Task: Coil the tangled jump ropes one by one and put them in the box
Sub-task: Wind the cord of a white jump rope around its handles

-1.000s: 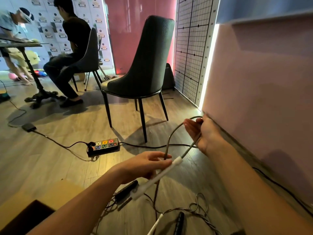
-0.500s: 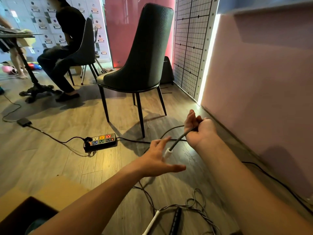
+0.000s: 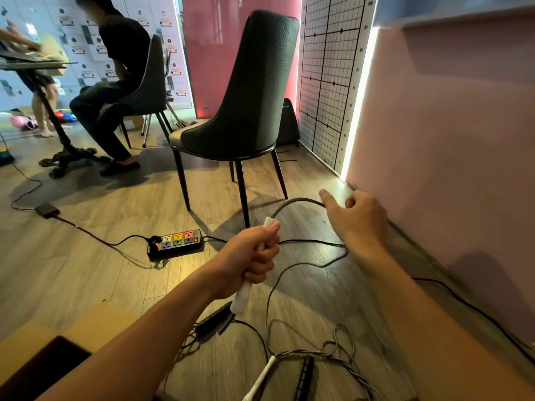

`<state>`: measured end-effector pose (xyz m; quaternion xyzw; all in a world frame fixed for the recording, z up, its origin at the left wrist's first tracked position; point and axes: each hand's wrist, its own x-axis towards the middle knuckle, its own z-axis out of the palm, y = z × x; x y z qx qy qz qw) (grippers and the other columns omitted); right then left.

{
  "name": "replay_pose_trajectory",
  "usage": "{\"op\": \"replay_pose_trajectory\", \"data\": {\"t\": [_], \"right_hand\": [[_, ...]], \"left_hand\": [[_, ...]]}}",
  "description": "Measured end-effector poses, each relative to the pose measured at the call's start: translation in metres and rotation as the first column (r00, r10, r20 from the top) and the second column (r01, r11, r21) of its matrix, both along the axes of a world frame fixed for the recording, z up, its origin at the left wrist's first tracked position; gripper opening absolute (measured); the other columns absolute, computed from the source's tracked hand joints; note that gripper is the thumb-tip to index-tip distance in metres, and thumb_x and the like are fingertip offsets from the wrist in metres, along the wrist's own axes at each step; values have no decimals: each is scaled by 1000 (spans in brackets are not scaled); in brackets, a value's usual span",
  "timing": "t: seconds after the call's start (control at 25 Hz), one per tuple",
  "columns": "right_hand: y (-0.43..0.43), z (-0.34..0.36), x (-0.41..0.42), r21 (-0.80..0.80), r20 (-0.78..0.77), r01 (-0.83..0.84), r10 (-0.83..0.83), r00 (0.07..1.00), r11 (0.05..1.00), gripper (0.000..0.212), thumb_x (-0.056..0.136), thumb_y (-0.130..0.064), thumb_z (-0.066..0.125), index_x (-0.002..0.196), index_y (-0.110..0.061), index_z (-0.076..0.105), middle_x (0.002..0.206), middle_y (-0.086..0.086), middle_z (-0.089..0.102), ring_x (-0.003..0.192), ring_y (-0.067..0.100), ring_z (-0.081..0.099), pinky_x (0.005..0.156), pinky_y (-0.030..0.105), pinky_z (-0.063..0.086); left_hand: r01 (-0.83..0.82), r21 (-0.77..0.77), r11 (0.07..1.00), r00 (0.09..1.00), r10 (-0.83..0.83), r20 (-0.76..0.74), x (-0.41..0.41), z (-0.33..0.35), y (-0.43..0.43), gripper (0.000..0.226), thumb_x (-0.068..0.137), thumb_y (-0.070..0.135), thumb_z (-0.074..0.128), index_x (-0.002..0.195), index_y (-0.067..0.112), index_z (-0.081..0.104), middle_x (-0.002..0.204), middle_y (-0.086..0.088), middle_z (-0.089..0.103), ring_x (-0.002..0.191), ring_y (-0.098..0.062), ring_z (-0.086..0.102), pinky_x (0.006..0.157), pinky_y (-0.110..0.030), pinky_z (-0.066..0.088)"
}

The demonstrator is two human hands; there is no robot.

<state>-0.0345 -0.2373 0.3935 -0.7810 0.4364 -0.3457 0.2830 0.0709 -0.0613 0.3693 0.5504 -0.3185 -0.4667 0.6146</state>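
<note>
**Left hand (image 3: pixel 254 256) grips one white handle (image 3: pixel 241 299); its grey rope (image 3: pixel 295 201) arcs to right hand (image 3: pixel 357 221).**
Right hand: forefinger extended, other fingers curled; whether it holds the rope cannot be determined. On wood floor (image 3: pixel 86 270): two black handles (image 3: pixel 215 318), second white handle (image 3: pixel 262 379), one box (image 3: pixel 86 328) near-left, two chairs (image 3: pixel 249 96), one power strip (image 3: pixel 176 244). Pink wall (image 3: pixel 448 125) right.

There are two white handles (image 3: pixel 241 296) (image 3: pixel 265 374) and two black handles (image 3: pixel 215 318) (image 3: pixel 304 377), four in all. There are two hands (image 3: pixel 252 256) (image 3: pixel 357 218) and one grey rope (image 3: pixel 295 200) raised off the floor (image 3: pixel 86 270). Around them are two chairs (image 3: pixel 249 91) (image 3: pixel 150 88), one power strip (image 3: pixel 176 244), one cardboard box (image 3: pixel 95 322) and one desk (image 3: pixel 31 65).
</note>
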Motion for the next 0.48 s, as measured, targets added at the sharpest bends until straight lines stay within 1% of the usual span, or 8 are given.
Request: {"op": "replay_pose_trajectory", "data": {"t": [0.04, 0.12, 0.2, 0.28, 0.32, 0.36, 0.44, 0.48], "right_hand": [[3, 1, 3, -52, 49, -68, 70, 996, 996, 41, 88, -60, 58, 80, -21, 54, 86, -2, 55, 80, 16, 52, 64, 30, 42], [13, 5, 8, -7, 146, -363, 360, 921, 932, 24, 94, -53, 54, 103, -31, 58, 112, -4, 54, 102, 15, 52, 81, 32, 45], [25, 2, 12, 139, 99, -634, 626, 774, 761, 10, 100, -46, 49, 104, -42, 58, 111, -8, 61, 105, 12, 58, 83, 30, 48], [31, -11, 17, 229, 6, -721, 739, 673, 654, 9, 100, -42, 52, 103, -37, 59, 100, -6, 68, 97, 13, 65, 85, 34, 55], [33, -16, 20, 210, -22, -721, 741, 671, 660, 11, 98, -41, 56, 106, -34, 58, 99, -5, 67, 95, 12, 66, 86, 33, 56], [33, -18, 22, 148, -22, -698, 708, 706, 701, 19, 95, -42, 60, 111, -33, 55, 103, -6, 65, 96, 12, 64, 85, 31, 56], [30, -17, 26, -18, 58, -594, 594, 802, 804, 45, 89, -42, 68, 128, -38, 46, 120, -9, 55, 107, 11, 58, 87, 31, 53], [29, -14, 27, -63, 91, -576, 579, 810, 815, 58, 88, -41, 71, 137, -41, 40, 129, -10, 50, 115, 11, 53, 91, 32, 50]], "left_hand": [[4, -34, 999, 997, -6, -70, 0, 2, 1, 35, 96, 45, 49, 71, 22, 42, 56, 6, 24, 44, -6, 18, 39, -20, 14], [4, -130, 992, 972, -34, -232, 1, 5, 5, 35, 96, 45, 50, 71, 22, 43, 56, 7, 21, 42, -5, 17, 36, -18, 15], [-9, -236, 972, 924, -82, -374, 4, 10, 8, 34, 95, 45, 51, 72, 22, 43, 55, 8, 21, 41, -4, 17, 33, -17, 17], [-15, -317, 948, 868, -145, -476, 8, 15, 12, 32, 97, 45, 48, 75, 22, 40, 54, 9, 22, 40, -4, 18, 32, -17, 21], [-9, -339, 941, 847, -173, -502, 10, 17, 15, 32, 98, 44, 46, 76, 23, 38, 54, 9, 22, 40, -4, 19, 32, -17, 23], [4, -339, 941, 836, -189, -515, 10, 18, 17, 33, 98, 44, 46, 76, 23, 37, 54, 10, 22, 40, -4, 19, 32, -17, 23], [58, -285, 957, 832, -203, -516, 10, 18, 20, 34, 98, 45, 47, 74, 23, 38, 53, 10, 22, 39, -4, 19, 31, -17, 23], [100, -244, 965, 835, -215, -507, 9, 18, 21, 35, 98, 45, 47, 73, 23, 38, 53, 10, 22, 39, -4, 19, 31, -16, 21]]}}
